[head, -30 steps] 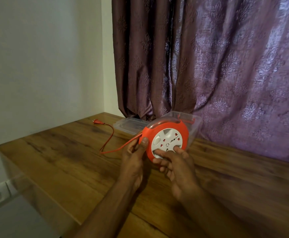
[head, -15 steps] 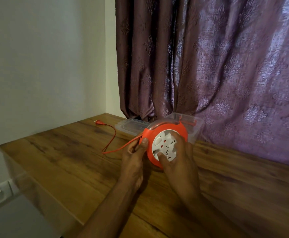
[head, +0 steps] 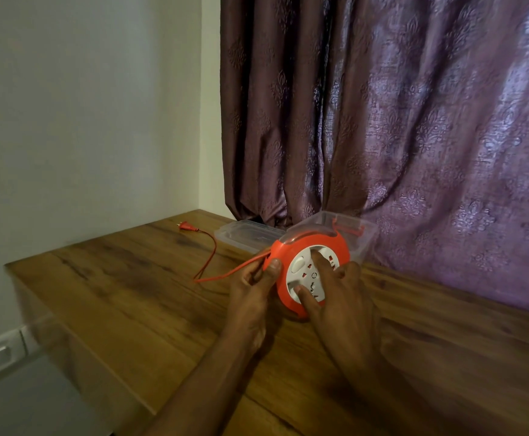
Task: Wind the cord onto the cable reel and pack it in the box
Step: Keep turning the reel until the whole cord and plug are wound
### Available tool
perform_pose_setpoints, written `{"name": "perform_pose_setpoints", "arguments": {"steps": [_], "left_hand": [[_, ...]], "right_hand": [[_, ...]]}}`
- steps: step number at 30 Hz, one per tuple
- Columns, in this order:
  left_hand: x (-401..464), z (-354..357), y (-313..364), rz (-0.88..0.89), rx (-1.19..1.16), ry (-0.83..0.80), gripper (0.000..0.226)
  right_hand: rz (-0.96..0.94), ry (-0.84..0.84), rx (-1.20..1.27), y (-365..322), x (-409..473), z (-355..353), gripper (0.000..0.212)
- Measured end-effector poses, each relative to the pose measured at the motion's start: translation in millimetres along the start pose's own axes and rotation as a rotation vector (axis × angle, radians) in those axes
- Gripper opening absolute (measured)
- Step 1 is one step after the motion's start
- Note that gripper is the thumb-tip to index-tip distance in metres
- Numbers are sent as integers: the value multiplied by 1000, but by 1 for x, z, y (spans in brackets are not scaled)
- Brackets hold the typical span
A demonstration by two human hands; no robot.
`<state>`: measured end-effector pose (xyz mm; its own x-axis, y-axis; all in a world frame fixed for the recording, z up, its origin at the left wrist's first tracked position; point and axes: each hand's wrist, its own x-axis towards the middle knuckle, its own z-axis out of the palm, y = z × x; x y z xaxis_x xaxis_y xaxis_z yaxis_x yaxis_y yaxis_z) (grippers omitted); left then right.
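Loose cord (head: 213,256) trails left of the left hand (head: 252,289), which grips the cable reel's (head: 312,272) rim to steady it on the worktop (head: 131,278). The right hand's (head: 340,297) spread fingers press its face, apparently to turn it; the box (head: 356,231) waits beyond.

Both hands (head: 250,297) on orange reel (head: 312,272) — cord (head: 225,273) trailing

Dim, warm light with soft sheen on the curtain (head: 414,121); wide-angle edges bend and blur.
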<state>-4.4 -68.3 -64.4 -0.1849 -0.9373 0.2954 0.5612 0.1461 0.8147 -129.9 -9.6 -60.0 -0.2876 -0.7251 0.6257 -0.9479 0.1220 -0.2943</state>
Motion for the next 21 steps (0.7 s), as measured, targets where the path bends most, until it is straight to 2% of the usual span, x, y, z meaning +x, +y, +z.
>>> {"name": "perform_pose_setpoints", "arguments": {"steps": [3, 11, 21], "left_hand": [[-1, 2, -1, 28, 48, -51, 16], [0, 5, -2, 148, 151, -55, 31], [7, 17, 0, 174, 126, -57, 25]], "right_hand": [[20, 18, 7, 3, 3, 1, 64], [60, 35, 9, 2, 6, 5, 60], [74, 82, 45, 4, 10, 1, 66]]}}
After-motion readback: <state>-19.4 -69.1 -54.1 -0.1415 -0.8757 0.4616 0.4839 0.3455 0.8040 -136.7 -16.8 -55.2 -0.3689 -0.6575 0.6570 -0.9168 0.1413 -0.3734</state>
